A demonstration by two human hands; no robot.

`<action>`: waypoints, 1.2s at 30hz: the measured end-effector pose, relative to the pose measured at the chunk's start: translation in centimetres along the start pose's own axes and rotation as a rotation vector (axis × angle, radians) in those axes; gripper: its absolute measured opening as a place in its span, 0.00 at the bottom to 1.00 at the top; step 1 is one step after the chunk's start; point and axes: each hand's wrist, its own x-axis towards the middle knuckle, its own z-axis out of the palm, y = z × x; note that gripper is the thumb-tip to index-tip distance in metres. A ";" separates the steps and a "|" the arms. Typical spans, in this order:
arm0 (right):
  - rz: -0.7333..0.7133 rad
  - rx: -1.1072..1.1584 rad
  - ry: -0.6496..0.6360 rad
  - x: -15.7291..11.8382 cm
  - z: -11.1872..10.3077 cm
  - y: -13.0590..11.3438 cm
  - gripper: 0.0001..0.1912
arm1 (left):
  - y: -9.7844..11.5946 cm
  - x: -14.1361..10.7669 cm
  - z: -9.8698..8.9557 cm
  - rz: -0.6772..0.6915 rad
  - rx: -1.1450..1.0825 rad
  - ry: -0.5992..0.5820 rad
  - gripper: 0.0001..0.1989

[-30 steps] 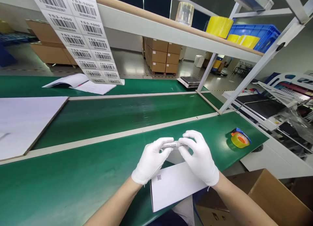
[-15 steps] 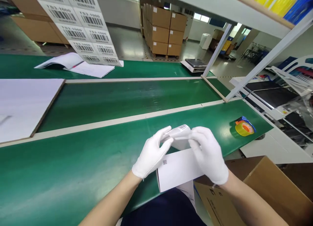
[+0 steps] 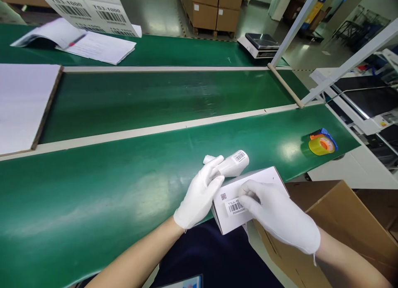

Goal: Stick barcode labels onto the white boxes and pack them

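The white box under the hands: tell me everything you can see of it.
The white box is a small oblong carton, seemingly cardboard, closed, lying flat at the near edge of the green bench. Its side carries a small square code and a barcode label. The right hand presses that label; the left hand steadies the box's left end, gripping a label strip.

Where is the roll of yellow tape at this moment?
The yellow tape roll lies on the green table, far right near its edge, beyond the right hand and the white box.

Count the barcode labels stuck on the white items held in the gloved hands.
2: one on the white box, under the right hand, and one on the white tube held by the left hand. Hidden faces may carry more.
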 end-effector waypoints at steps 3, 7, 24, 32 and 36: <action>-0.030 0.002 0.025 0.3 0.3 0.1 0.13 | -0.7 -1.0 -0.9 0.041 -0.122 -0.110 0.25; -0.041 -0.024 0.034 0.6 0.4 0.2 0.14 | -1.4 -2.3 -1.4 0.025 -0.230 -0.220 0.28; -0.081 -0.089 0.083 0.6 0.9 0.5 0.14 | -2.2 -2.9 -1.8 0.027 -0.288 -0.292 0.30; -0.146 -0.117 0.154 0.7 1.0 0.6 0.14 | -2.5 -2.8 -2.0 0.037 -0.250 -0.309 0.31; -0.150 -0.147 0.145 0.8 1.2 0.6 0.13 | -2.4 -2.8 -2.0 0.042 -0.251 -0.310 0.30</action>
